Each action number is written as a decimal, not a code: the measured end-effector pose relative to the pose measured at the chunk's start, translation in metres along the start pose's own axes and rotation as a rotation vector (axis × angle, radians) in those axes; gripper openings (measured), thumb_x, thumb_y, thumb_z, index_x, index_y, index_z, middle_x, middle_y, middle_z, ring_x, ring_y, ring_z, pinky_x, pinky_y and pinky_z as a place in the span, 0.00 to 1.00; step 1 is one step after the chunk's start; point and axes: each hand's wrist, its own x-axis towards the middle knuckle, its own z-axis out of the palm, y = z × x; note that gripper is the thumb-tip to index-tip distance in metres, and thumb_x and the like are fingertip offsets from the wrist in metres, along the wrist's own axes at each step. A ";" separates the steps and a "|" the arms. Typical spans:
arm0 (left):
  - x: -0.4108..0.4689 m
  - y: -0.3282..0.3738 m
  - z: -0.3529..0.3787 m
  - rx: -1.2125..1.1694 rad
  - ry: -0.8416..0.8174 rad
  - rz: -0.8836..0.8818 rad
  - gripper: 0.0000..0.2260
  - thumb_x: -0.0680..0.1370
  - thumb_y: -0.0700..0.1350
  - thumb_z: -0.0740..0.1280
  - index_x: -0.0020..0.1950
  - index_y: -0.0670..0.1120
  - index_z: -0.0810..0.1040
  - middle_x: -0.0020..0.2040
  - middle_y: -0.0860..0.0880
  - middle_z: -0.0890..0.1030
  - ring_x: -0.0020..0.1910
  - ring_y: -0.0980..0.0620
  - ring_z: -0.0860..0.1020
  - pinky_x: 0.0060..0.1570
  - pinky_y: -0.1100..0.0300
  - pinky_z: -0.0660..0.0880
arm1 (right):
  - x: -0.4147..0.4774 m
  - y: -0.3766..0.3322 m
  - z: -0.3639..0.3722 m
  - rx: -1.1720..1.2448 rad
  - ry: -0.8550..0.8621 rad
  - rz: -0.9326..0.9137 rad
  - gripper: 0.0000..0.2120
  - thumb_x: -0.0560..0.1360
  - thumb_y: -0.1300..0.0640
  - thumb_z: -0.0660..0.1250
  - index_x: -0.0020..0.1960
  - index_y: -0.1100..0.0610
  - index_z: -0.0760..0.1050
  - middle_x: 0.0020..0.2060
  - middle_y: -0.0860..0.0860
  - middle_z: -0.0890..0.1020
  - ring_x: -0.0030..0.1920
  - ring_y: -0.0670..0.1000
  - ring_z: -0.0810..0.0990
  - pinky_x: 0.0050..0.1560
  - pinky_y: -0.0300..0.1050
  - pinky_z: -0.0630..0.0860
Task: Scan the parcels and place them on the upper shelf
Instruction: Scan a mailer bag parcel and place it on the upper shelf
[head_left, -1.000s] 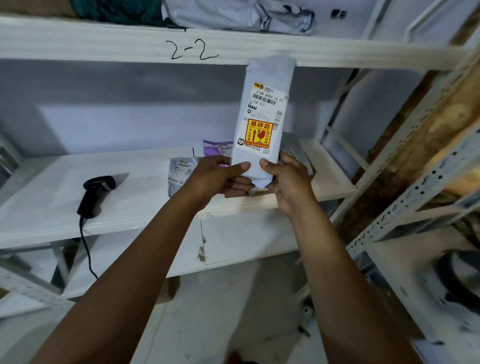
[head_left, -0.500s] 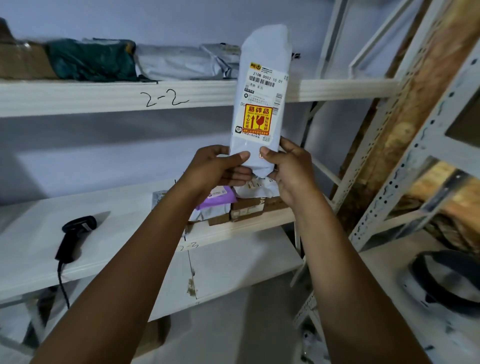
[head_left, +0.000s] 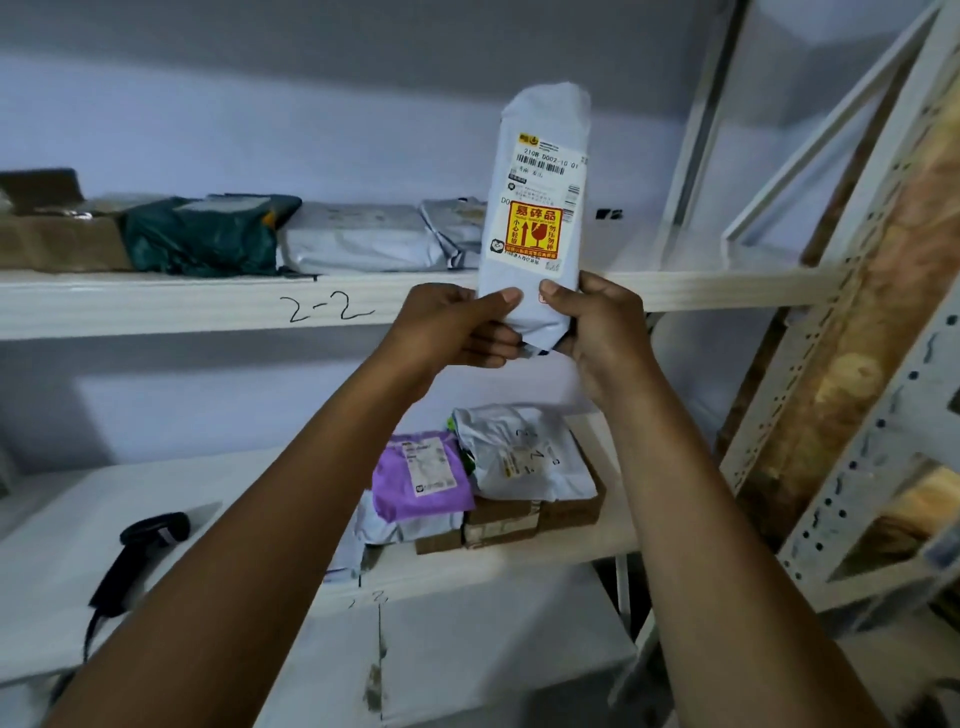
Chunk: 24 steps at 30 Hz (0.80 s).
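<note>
the task looks partway done. on the upper shelf (head_left: 156, 306), marked 2-2 on its front edge, several parcels already lie in a row: a brown box (head_left: 57, 244) at its left end, then a green bag (head_left: 208, 234), then grey bags (head_left: 363, 239) toward its middle. the right part of the upper shelf is bare, so there seems to be room for more. below the upper shelf, on the next board down, a small pile waits: a purple bag (head_left: 421, 478), a crumpled white bag (head_left: 524, 457) and flat cardboard boxes (head_left: 519, 519) under them. the scanner (head_left: 140, 551) lies well below the upper shelf and to the left, in no hand. whether the parcel in hand has been scanned cannot be told.

the white parcel (head_left: 535, 208) stands upright in front of the upper shelf. its top rises well above the shelf edge and its bottom end hangs just below. its label and yellow fragile sticker face the camera. it is not yet set down.

both hands grasp its bottom end. the left hand (head_left: 457, 327) pinches it from the left, thumb on the front and fingers curled behind. the right hand (head_left: 597, 332) does the same from the right. the placing of this parcel is left, and then the pile below.
</note>
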 end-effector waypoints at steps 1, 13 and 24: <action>0.007 0.007 0.002 0.019 0.013 0.012 0.17 0.77 0.48 0.75 0.53 0.33 0.82 0.43 0.36 0.86 0.41 0.40 0.87 0.44 0.51 0.84 | 0.008 -0.006 0.000 -0.001 -0.009 -0.011 0.12 0.75 0.65 0.71 0.57 0.57 0.84 0.50 0.57 0.88 0.50 0.63 0.87 0.51 0.60 0.84; 0.090 0.076 0.038 0.161 0.158 0.093 0.19 0.78 0.49 0.74 0.49 0.30 0.81 0.40 0.35 0.85 0.40 0.37 0.86 0.44 0.46 0.85 | 0.130 -0.064 -0.009 -0.017 -0.027 -0.045 0.05 0.75 0.63 0.73 0.50 0.62 0.82 0.44 0.59 0.87 0.43 0.59 0.88 0.39 0.52 0.84; 0.154 0.083 0.042 0.694 0.415 0.079 0.26 0.73 0.64 0.74 0.41 0.39 0.82 0.34 0.44 0.81 0.29 0.48 0.78 0.34 0.55 0.78 | 0.187 -0.061 -0.032 0.000 -0.086 0.075 0.08 0.74 0.63 0.73 0.52 0.64 0.80 0.45 0.59 0.87 0.44 0.58 0.87 0.38 0.52 0.84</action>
